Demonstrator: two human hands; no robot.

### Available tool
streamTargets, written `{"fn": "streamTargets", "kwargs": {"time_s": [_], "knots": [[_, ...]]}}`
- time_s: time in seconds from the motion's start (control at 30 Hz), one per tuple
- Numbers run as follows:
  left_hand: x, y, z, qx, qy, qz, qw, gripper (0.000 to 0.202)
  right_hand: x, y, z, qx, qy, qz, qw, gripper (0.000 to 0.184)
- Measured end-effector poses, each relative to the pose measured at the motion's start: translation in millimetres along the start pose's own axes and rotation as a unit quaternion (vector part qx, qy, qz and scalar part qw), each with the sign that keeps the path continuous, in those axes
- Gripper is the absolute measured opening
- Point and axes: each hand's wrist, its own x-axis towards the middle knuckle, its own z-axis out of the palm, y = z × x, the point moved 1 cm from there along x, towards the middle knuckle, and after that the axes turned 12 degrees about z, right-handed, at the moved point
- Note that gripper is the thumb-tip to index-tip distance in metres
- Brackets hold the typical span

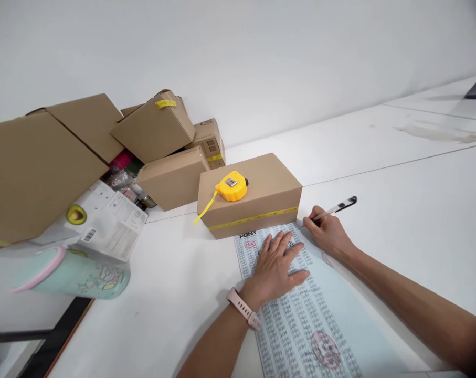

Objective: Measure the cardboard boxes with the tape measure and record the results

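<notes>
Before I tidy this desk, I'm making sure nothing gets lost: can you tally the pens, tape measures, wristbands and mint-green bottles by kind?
Pen: 1, in the right hand
Tape measure: 1, on a cardboard box
Wristband: 1
Mint-green bottle: 1
Total: 4

Straight ahead of the left hand [277, 265], a carton [269, 181] bearing a yellow tape measure [233, 190] blocks the way. Well off to that hand's left, brown boxes [155, 131] and a mint bottle [74, 275] stand as obstacles, with bare white tabletop [175, 283] between to pass over. Right of the right hand [327, 231], beyond its pen [340, 205], the tabletop lies open.
</notes>
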Motion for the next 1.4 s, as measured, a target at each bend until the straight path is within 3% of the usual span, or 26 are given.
{"fn": "streamTargets", "kwargs": {"time_s": [0.1,0.17,0.23,0.3,0.4,0.5,0.57,0.67,0.73,0.83,0.93,1.0,1.03,1.1,1.17,1.3,1.4], "knots": [[-1,-1,2.1,-0.002,0.007,0.006,1.000,0.062,-6,3,-8,0.008,0.036,-0.008,0.999,0.022],[-1,-1,4.9,0.003,0.032,0.015,0.999,0.058,-14,7,-15,-0.020,0.034,-0.056,0.998,0.016],[-1,0,4.6,0.016,0.125,0.024,0.992,0.045,-23,12,-20,-0.075,0.008,-0.125,0.989,0.016],[-2,1,-2.4,0.042,0.257,0.014,0.966,0.026,-32,18,-23,-0.123,-0.015,-0.180,0.976,0.024],[-4,2,-29.9,0.092,0.390,-0.033,0.916,0.022,-36,28,-21,-0.150,-0.006,-0.210,0.966,0.037],[-2,1,-74.5,0.151,0.500,-0.090,0.848,0.021,-33,34,-17,-0.153,0.031,-0.198,0.968,0.044],[2,-3,-104.1,0.167,0.543,-0.132,0.813,0.030,-29,36,-17,-0.141,0.059,-0.182,0.971,0.043],[15,-16,-135.0,0.113,0.492,-0.201,0.839,0.069,-25,39,-22,-0.117,0.093,-0.169,0.974,0.038],[22,-24,-145.3,0.071,0.456,-0.230,0.857,0.083,-24,40,-27,-0.103,0.115,-0.160,0.975,0.035],[25,-20,-148.1,0.038,0.453,-0.237,0.858,0.077,-28,34,-35,-0.069,0.156,-0.151,0.974,0.033],[14,8,-137.1,-0.005,0.448,-0.218,0.867,0.068,-43,12,-44,0.004,0.199,-0.126,0.972,0.033],[1,35,-123.8,-0.069,0.414,-0.175,0.891,0.068,-57,-11,-49,0.084,0.137,-0.072,0.984,0.037],[-5,48,-116.4,-0.126,0.385,-0.141,0.903,0.069,-64,-24,-50,0.131,0.059,-0.032,0.989,0.041],[-16,69,-102.7,-0.211,0.328,-0.099,0.915,0.075,-80,-48,-50,0.233,-0.130,0.037,0.963,0.055],[-25,81,-93.4,-0.245,0.295,-0.096,0.918,0.079,-93,-68,-50,0.283,-0.246,0.054,0.925,0.061],[-35,83,-91.5,-0.257,0.299,-0.111,0.912,0.076,-103,-81,-50,0.268,-0.267,0.068,0.923,0.058],[-42,67,-107.0,-0.297,0.340,-0.133,0.882,0.072,-88,-84,-55,0.286,-0.246,0.059,0.924,0.055]]}}
